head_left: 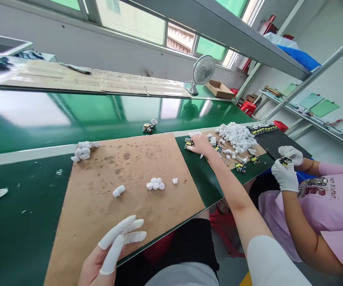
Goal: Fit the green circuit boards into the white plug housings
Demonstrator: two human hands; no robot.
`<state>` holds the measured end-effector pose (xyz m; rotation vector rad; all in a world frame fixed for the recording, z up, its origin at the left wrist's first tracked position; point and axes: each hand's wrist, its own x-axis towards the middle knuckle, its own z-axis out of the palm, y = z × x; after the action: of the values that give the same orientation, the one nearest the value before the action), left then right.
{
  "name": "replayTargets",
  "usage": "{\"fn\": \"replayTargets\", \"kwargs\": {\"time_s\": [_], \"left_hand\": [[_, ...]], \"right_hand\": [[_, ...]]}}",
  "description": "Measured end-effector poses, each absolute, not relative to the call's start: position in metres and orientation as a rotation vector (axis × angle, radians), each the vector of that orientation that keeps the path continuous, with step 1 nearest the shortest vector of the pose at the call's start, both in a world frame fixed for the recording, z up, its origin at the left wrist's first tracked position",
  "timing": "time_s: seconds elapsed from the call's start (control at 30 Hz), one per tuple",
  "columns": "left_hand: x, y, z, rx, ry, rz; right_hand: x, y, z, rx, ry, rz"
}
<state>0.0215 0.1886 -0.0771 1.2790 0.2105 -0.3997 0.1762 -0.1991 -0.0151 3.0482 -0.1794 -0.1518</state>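
My left hand, white finger cots on its fingers, hovers open over the near edge of the brown cardboard sheet. It holds nothing. Out to the right, my right hand is closed on a small circuit board with yellow and dark parts, beside the strip of green bench. On the cardboard lie a small cluster of white rounded pieces, a white cylindrical piece and a single small white piece. A white heap sits at the sheet's far left corner.
A co-worker's gloved hands hold a board at the right. Near them are a large white pile and loose circuit boards. Another board stands beyond the cardboard. A fan stands behind; a shelf hangs overhead.
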Motion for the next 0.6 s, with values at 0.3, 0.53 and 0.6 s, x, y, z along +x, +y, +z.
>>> {"fn": "replayTargets", "kwargs": {"time_s": [0.3, 0.53, 0.6], "left_hand": [[-0.001, 0.164, -0.061, 1.244, 0.218, -0.319], [0.021, 0.136, -0.059, 1.104, 0.124, -0.216], [0.024, 0.129, -0.063, 0.934, 0.093, -0.281]], "right_hand": [[0.191, -0.201, -0.009, 3.034, -0.116, -0.089], [0.102, -0.129, 0.036, 3.322, 0.785, 0.416], [0.082, -0.108, 0.036, 3.435, 1.532, 0.477]]}}
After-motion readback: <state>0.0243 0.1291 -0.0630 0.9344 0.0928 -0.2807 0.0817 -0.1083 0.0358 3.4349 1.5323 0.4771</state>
